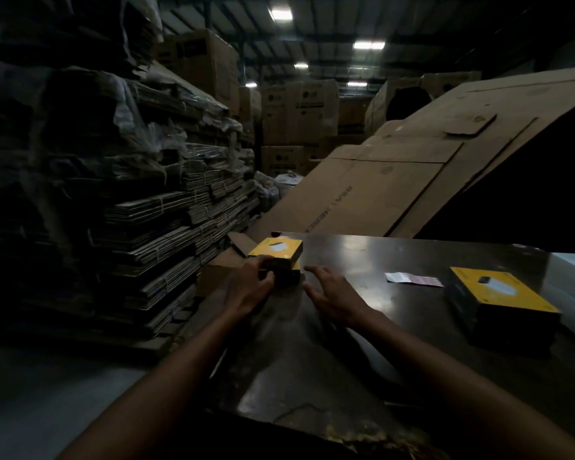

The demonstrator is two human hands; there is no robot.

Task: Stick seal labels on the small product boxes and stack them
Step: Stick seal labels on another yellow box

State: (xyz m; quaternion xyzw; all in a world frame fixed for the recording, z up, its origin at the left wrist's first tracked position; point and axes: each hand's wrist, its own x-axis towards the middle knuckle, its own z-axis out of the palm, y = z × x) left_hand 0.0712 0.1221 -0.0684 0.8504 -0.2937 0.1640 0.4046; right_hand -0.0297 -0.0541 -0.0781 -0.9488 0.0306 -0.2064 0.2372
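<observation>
The small yellow-topped black cardboard box (277, 252) sits at the dark table's (395, 313) far left corner; my left hand (251, 287) grips its near end, my right hand (329, 292) open just beside, fingers spread.

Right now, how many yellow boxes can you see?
2: one yellow box at the table's far left by the left hand, another on the right. Darker ones beneath may be hidden.

- Dim overall; ceiling lights (368, 45) give the only brightness.
- Soft glare streaks the dark tabletop (362, 257).
- Left side sinks into shadow.
- Edges bend; details look soft and blurred.
</observation>
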